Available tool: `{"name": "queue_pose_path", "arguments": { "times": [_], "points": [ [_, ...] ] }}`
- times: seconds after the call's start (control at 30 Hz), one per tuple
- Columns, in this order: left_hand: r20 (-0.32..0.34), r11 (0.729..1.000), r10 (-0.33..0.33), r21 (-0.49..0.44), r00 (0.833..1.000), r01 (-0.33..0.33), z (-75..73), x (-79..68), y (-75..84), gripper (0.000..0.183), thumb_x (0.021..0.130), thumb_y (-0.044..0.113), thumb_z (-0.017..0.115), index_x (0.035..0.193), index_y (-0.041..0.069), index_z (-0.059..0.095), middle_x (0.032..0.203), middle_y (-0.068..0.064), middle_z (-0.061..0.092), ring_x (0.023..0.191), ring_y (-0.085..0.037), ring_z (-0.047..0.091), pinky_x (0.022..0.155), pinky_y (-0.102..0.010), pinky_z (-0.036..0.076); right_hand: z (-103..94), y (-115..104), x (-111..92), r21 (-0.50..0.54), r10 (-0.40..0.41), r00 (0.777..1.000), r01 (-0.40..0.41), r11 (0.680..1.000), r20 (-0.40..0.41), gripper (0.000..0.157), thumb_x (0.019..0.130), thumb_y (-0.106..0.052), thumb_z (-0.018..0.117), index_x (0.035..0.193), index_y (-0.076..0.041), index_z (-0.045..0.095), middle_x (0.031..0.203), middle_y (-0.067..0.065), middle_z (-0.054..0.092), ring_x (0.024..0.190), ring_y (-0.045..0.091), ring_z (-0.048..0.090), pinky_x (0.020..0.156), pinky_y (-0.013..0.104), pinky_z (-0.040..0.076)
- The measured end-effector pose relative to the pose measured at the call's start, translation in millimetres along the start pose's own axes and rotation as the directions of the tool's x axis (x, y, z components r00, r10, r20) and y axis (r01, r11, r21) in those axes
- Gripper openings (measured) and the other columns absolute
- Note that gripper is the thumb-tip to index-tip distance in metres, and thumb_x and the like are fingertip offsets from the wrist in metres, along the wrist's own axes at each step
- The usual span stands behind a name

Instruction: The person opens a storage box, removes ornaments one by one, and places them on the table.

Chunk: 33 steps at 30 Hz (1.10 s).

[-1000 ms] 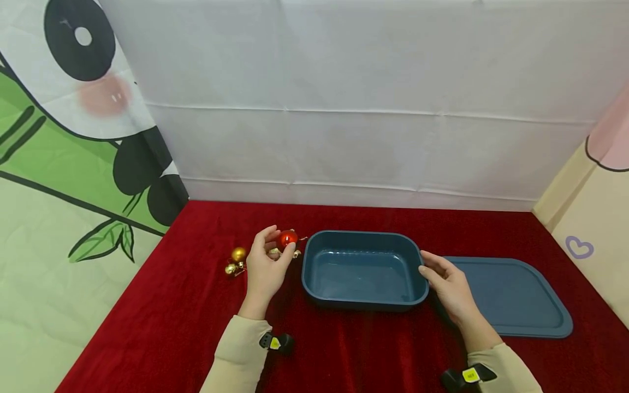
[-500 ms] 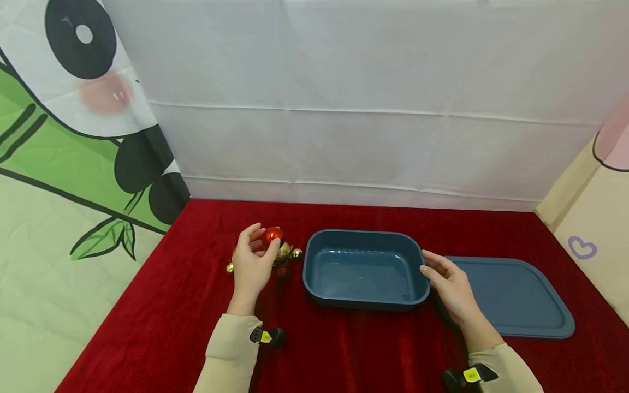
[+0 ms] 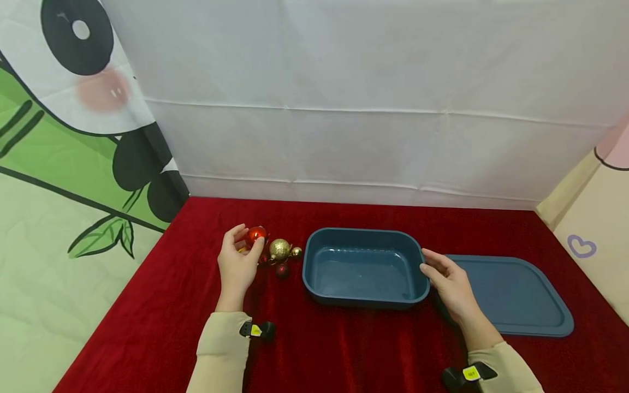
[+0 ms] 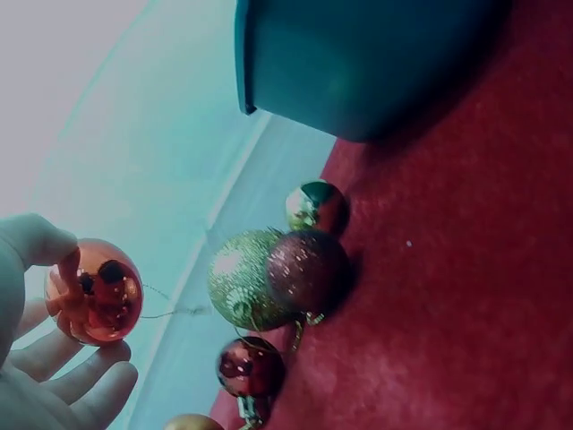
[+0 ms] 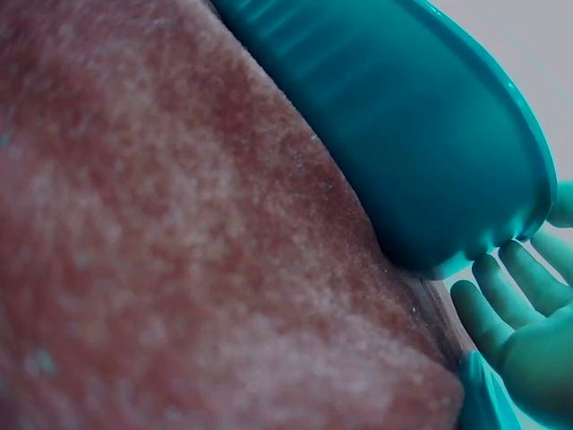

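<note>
A shiny red Christmas ball is held between the thumb and fingers of my left hand, raised above the cloth. Its hanging thread trails free in the left wrist view. Beside it lie a gold glitter ball, a small gold ball, a dark red glitter ball and a small shiny red ball. More gold is partly hidden behind my left hand. My right hand grips the right end of the blue rectangular box, thumb at the rim and fingers against the outer wall. No ball shows inside the box.
A flat blue lid lies right of the box, partly behind my right hand. Red velvet cloth covers the table. A white sheet hangs along the back, with a printed cartoon sheet at the left.
My left hand has moved left with the red ball, away from the box, uncovering the gold glitter and dark red balls. My right hand stays at the box.
</note>
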<state>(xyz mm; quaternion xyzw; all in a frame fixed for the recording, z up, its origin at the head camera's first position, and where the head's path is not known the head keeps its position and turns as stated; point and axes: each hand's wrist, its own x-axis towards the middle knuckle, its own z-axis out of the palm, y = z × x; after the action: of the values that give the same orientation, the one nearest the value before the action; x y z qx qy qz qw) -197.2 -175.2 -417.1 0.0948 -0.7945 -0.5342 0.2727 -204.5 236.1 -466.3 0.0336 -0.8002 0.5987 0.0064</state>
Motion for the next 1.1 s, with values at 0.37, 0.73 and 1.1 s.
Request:
{"name": "queue_pose_path", "arguments": {
  "times": [0.37,0.73,1.1],
  "points": [
    [0.042,0.999,-0.034,0.038,0.999,0.033,0.6,4.4,-17.9,0.052,0.086,0.01,0.067,0.132,0.004,0.045,0.133,-0.017,0.052,0.12,-0.033,0.053,0.096,-0.047,0.047,1.9,0.4,-0.2,0.014,-0.002,1.0,0.002,1.0,-0.001,0.052,0.096,-0.03,0.055,0.141,-0.009,0.043,0.13,0.003,0.053,0.101,-0.011,0.051,0.08,0.013,0.046],
    [0.082,0.992,-0.059,0.116,0.995,0.049,-0.2,8.6,-26.2,0.055,0.086,0.011,0.066,0.135,0.002,0.043,0.137,-0.017,0.049,0.125,-0.032,0.05,0.1,-0.046,0.044,3.2,-2.2,-2.9,0.017,-0.012,1.0,0.012,1.0,-0.004,0.052,0.096,-0.031,0.055,0.141,-0.008,0.043,0.132,0.005,0.053,0.102,-0.01,0.051,0.08,0.012,0.046],
    [0.131,0.974,-0.056,0.226,0.99,0.025,3.2,8.5,-28.9,0.052,0.087,0.012,0.064,0.136,0.006,0.044,0.137,-0.016,0.051,0.124,-0.033,0.051,0.101,-0.048,0.042,3.4,-3.9,-3.2,0.014,-0.003,1.0,0.003,1.0,0.002,0.052,0.096,-0.03,0.054,0.142,-0.007,0.042,0.132,0.004,0.052,0.101,-0.013,0.05,0.081,0.012,0.046]
  ]
}}
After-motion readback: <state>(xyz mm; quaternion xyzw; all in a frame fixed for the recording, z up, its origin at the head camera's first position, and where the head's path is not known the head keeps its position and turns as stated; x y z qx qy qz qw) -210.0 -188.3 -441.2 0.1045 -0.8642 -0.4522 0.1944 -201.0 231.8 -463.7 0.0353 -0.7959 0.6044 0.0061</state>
